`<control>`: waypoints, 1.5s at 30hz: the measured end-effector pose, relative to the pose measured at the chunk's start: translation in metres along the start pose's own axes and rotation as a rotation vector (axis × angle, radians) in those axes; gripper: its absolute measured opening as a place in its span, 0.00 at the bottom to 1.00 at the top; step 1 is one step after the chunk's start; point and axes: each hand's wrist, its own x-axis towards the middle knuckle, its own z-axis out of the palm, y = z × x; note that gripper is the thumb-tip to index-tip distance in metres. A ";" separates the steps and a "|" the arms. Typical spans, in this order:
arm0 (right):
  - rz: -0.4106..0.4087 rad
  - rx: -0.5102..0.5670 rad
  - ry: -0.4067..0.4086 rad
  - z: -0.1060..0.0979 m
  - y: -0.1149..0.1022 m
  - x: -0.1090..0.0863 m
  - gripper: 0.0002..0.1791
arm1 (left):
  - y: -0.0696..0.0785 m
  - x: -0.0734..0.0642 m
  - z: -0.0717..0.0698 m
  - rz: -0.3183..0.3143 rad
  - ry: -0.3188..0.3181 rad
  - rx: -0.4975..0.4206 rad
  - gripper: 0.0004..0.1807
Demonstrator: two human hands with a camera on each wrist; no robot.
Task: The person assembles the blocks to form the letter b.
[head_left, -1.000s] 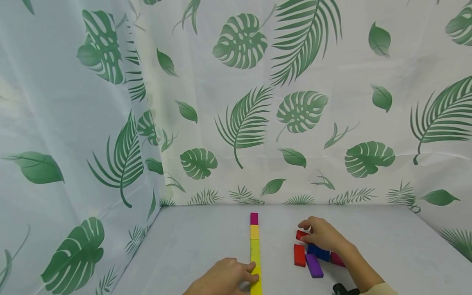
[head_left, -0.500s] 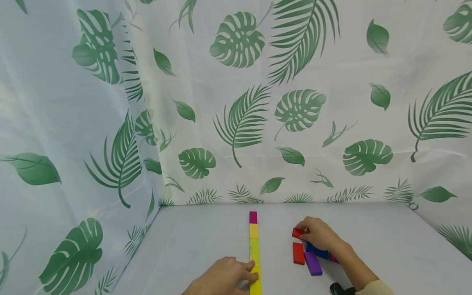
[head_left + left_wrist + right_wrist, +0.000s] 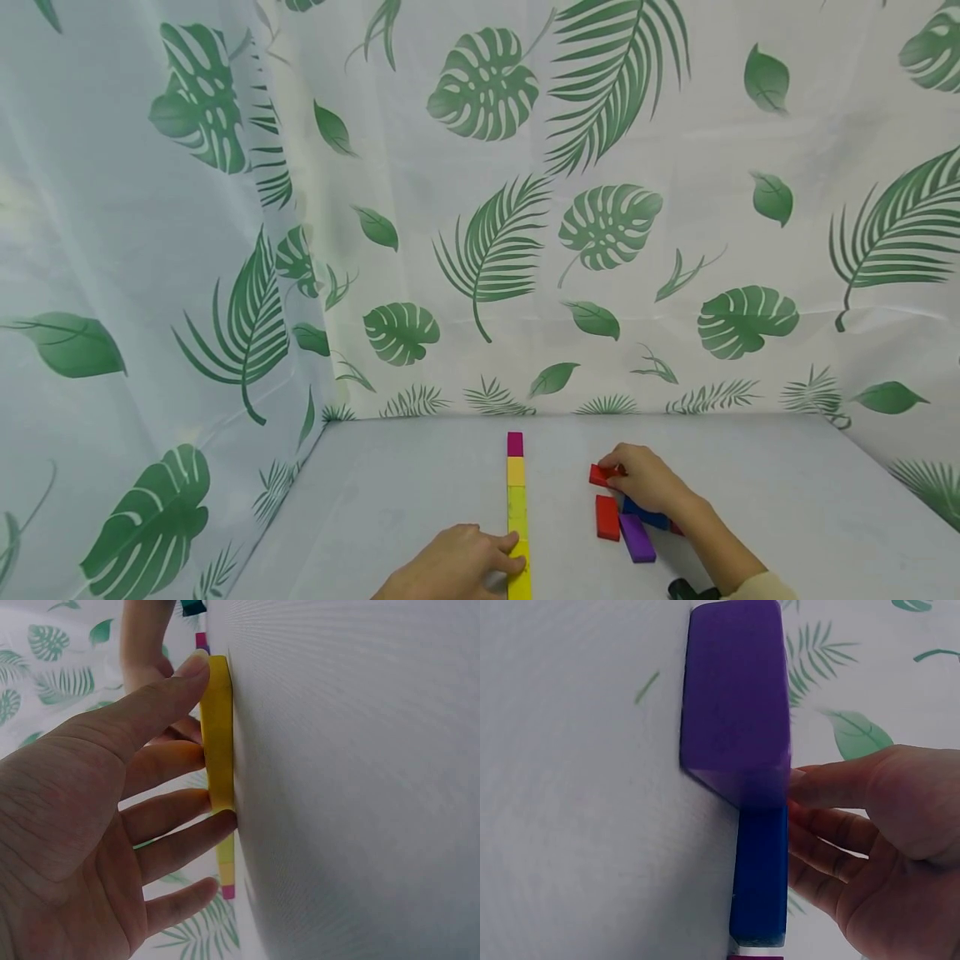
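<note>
**Pinched red block (image 3: 601,475) moves a little toward the row, while the left hand (image 3: 459,562) keeps its place**

In the head view we see the main change at the right hand (image 3: 643,477). One second ago its fingertips were arched above this red block; now thumb and fingers pinch it, and it has shifted a little to the left. We cannot tell whether it is lifted from the white tabletop (image 3: 420,483). We judge that this block is now being separated from the loose group: the second red block (image 3: 607,517), the purple block (image 3: 637,537) and the blue block (image 3: 647,514) lie nearly as before. The forearm now covers more of the crimson block (image 3: 676,528). The row has not changed: magenta block (image 3: 515,444) at the far end, then pale-orange block (image 3: 516,472), yellow-green block (image 3: 517,508) and yellow block (image 3: 521,587).

In the left wrist view, the left thumb touches near the end of the yellow block. The other fingers are spread and rather straight along the row, so to us they seem to steady it, not to grip it.

In the right wrist view, the purple block and the blue block stand before the right fingertips. There we cannot see the pinch itself; only the head view shows it.
</note>
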 end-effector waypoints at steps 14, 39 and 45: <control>-0.068 0.071 -0.019 0.007 -0.005 0.002 0.13 | 0.002 0.003 -0.001 -0.063 -0.040 -0.029 0.26; -0.110 0.033 -0.062 0.022 -0.029 0.004 0.14 | 0.002 0.001 -0.001 -0.036 -0.019 -0.025 0.26; -0.114 0.032 -0.067 0.023 -0.035 0.004 0.13 | 0.001 0.001 -0.001 -0.016 -0.013 -0.011 0.26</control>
